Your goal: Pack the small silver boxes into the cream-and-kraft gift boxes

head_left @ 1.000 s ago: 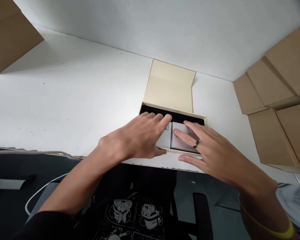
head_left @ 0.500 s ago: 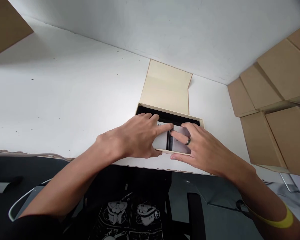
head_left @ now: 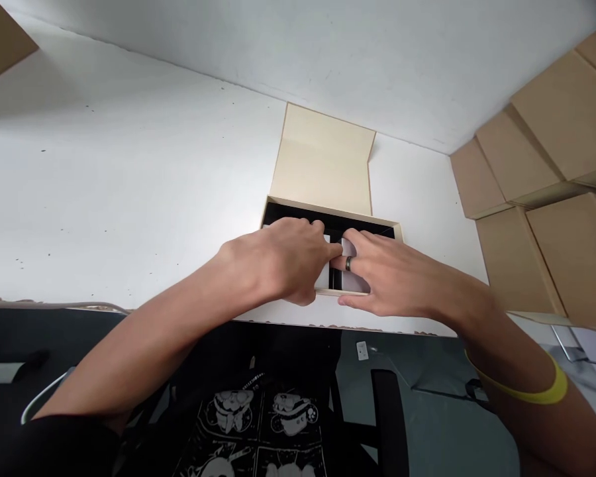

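Observation:
A shallow cream box with a black inside stands near the table's front edge, its lid folded back. My left hand is closed over the left side, fingers bent down inside and thumb at the front wall. A white flat-topped piece shows beside it; its kind is unclear. My right hand, a dark ring on one finger, reaches into the right half over a second pale piece. Its thumb lies outside the front wall. Both index fingers meet at the dark gap between the pieces. Most fingertips are hidden.
Brown cardboard boxes are stacked at the right, and another carton is at the far left. A white wall rises behind the white table. Below the chipped front edge is a black chair armrest.
The view has shifted slightly, so the box appears a little higher and further left. My left hand has slid right over its white piece, and the hands are closer together.

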The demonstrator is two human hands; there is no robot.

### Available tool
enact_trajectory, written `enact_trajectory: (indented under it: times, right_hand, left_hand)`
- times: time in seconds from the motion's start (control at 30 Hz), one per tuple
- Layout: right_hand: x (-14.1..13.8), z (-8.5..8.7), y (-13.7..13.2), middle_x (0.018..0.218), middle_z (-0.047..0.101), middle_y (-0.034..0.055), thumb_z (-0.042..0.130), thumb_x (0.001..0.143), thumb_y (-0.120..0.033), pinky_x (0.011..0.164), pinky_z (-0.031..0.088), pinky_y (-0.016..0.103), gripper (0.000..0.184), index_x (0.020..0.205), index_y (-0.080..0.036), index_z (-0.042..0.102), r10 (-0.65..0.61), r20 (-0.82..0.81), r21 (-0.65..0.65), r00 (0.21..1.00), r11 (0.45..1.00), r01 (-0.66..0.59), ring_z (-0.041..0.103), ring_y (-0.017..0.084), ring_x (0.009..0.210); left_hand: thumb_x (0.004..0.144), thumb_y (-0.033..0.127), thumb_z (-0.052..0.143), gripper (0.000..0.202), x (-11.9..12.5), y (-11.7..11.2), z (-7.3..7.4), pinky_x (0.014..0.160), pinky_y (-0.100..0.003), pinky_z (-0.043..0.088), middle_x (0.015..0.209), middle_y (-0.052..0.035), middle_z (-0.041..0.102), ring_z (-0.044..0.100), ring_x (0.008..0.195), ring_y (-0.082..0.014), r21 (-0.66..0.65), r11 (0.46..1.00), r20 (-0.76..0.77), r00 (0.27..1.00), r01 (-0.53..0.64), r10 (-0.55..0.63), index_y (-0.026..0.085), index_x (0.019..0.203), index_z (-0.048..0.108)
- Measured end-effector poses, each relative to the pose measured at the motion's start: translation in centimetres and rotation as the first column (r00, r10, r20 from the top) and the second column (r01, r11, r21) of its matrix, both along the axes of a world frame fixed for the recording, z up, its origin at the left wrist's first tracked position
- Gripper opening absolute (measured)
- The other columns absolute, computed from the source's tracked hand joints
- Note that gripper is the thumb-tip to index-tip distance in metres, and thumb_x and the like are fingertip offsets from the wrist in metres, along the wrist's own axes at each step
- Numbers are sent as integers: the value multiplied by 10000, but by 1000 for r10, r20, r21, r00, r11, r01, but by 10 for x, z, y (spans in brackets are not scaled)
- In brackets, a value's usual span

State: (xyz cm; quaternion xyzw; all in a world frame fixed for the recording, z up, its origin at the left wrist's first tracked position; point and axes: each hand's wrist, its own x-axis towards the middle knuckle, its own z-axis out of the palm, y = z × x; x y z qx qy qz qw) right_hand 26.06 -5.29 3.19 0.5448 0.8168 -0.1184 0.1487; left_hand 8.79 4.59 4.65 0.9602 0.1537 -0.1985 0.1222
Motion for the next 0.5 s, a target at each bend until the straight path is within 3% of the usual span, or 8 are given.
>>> enact_trajectory:
  times: [0.17,0.37,0.43,0.5]
  right_hand:
    - [1,1,-2,976,527,95,676,935,-471,703,402,347,307,914,-167,716,43,-22,38,999,998,-42,516,223,822]
    - [2,-3,-6,997,549,101,661,942,-473,747,462,377,307,989,-175,713,20,-67,-24,998,999,-21,565,256,894]
    - [7,1,-13,1116,581,131,667,930,-526,815,507,416,374,1077,-186,712,10,-103,-31,995,999,-13,596,299,1016]
    - [17,12,-19,1370,545,153,685,896,-620,921,529,451,569,1313,-236,649,13,-163,-7,987,1000,-14,574,347,1220]
  left_hand:
    - [852,328,702,411,0,-2,-2,710,-401,503,1070,-133,670,646,869,-305,4,1000,-7,1000,26,-26,230,1250,675]
    - [896,442,713,541,-4,-8,-11,873,-442,550,1287,-187,655,653,1083,-348,-8,999,18,999,36,-36,159,1344,606]
    - [902,425,738,640,-15,-14,-15,958,-493,542,1318,-202,646,641,1140,-368,38,999,83,996,27,-30,116,1421,531]
    - [899,384,766,741,-32,-21,-20,1054,-555,505,1402,-223,605,588,1267,-410,104,995,245,969,4,-30,91,1492,432]
